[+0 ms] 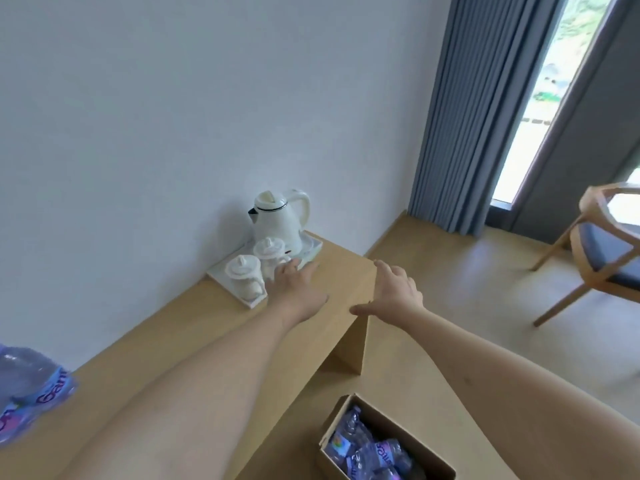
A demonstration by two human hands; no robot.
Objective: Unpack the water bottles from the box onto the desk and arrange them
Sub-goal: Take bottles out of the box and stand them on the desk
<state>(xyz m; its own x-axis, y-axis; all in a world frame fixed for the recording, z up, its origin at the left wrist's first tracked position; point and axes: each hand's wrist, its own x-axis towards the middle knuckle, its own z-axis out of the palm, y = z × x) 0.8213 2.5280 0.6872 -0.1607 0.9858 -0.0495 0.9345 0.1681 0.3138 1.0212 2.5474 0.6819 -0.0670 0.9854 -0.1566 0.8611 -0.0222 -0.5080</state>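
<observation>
The left hand (294, 292) reaches out over the far part of the desk (194, 344) with its fingers straight and spread, holding nothing; its fingertips lie at the near edge of a white tray (313, 251), though contact cannot be told. The right hand (391, 289) is likewise flat and empty, fingers extended, thumb pointing left, hovering at the desk's right end near its corner. Both bare forearms stretch in from the near edge of the view.

On the tray, against the wall, stand a white electric kettle (280, 220) at the far end and two lidded white cups (242, 275) nearer, one just behind the left hand's fingers.

At the near left edge of the desk lie water bottles (31, 386) with blue and purple labels, only partly in view and blurred. Below the desk, at the near right, an open cardboard box (384, 445) sits on the floor, holding more bottles of the same kind lying inside.

To the far right hang grey-blue curtains (478, 112) beside a bright window (540, 109), and a wooden chair (602, 251) with a blue seat stands on the floor.
</observation>
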